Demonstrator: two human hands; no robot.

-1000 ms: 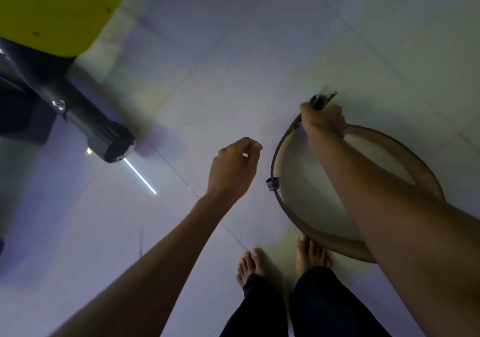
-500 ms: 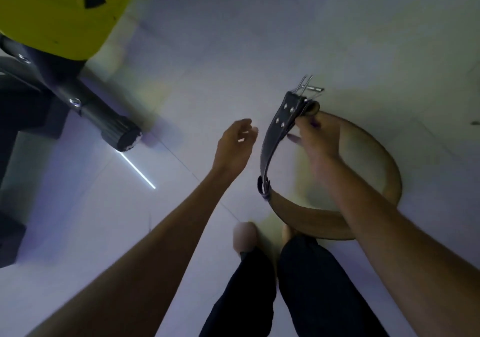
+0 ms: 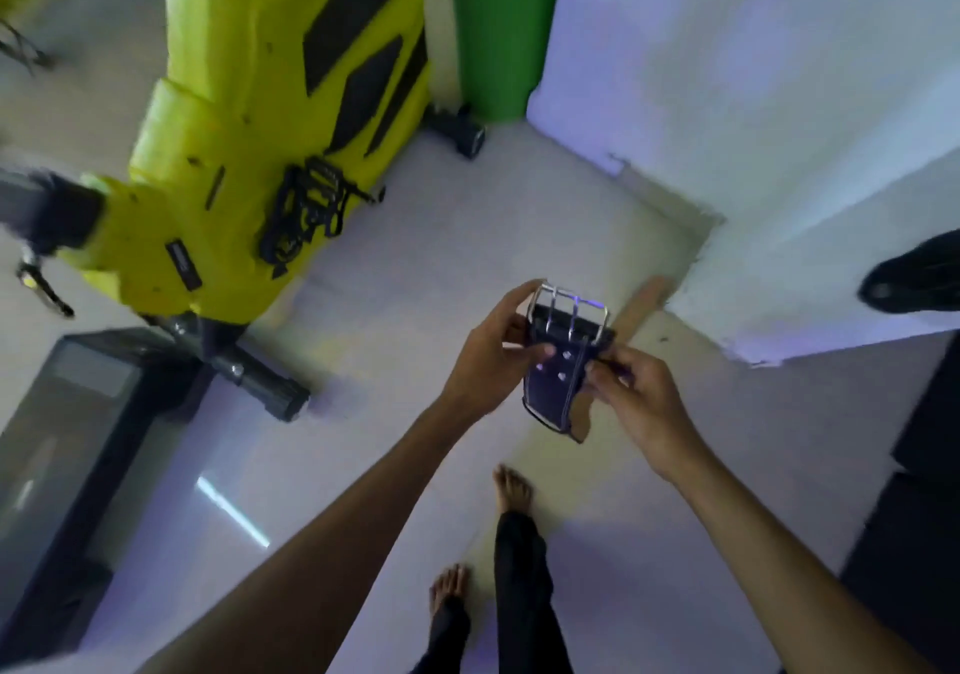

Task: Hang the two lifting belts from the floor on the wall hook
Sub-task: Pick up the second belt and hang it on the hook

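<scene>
belt [image 3: 556,377] dark navy, silver buckle | machine [image 3: 249,117] yellow, black panels | pillar [image 3: 498,24] green

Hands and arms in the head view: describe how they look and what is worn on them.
Both arms are bare along all their visible length: no sleeves, gloves, watch or wristband show. The left hand and right hand show no rings, though blur could hide small ones. Black trousers and bare feet appear below.
</scene>
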